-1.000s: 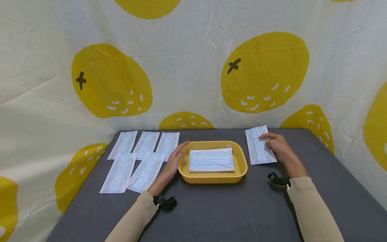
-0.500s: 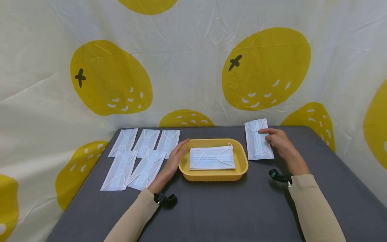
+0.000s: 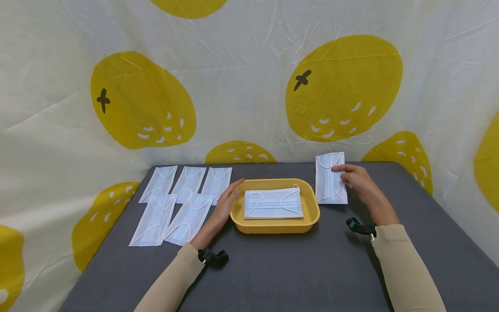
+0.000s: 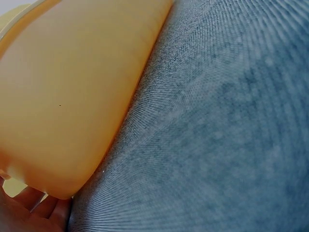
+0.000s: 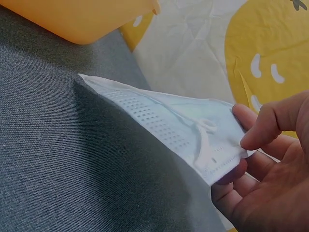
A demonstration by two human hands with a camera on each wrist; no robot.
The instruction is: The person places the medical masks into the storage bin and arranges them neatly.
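Note:
My right hand (image 3: 356, 180) pinches a white face mask (image 3: 329, 178) by its right edge and holds it lifted off the grey table (image 3: 288, 268), just right of the yellow tray (image 3: 274, 226). In the right wrist view the thumb and fingers (image 5: 263, 123) grip the mask (image 5: 169, 118) above the cloth. Another mask (image 3: 273, 203) lies flat in the tray. My left hand (image 3: 226, 203) rests with straight fingers against the tray's left rim; the left wrist view shows the tray wall (image 4: 67, 96) close up.
Several more masks (image 3: 179, 203) lie spread on the table's left side. A white curtain with yellow fruit prints (image 3: 249, 86) hangs behind and beside the table. Wrist cameras (image 3: 212, 258) sit at both cuffs.
The right hand has lifted the mask off the table and shifted it slightly left, toward the tray. The left hand has stayed at the tray's rim.

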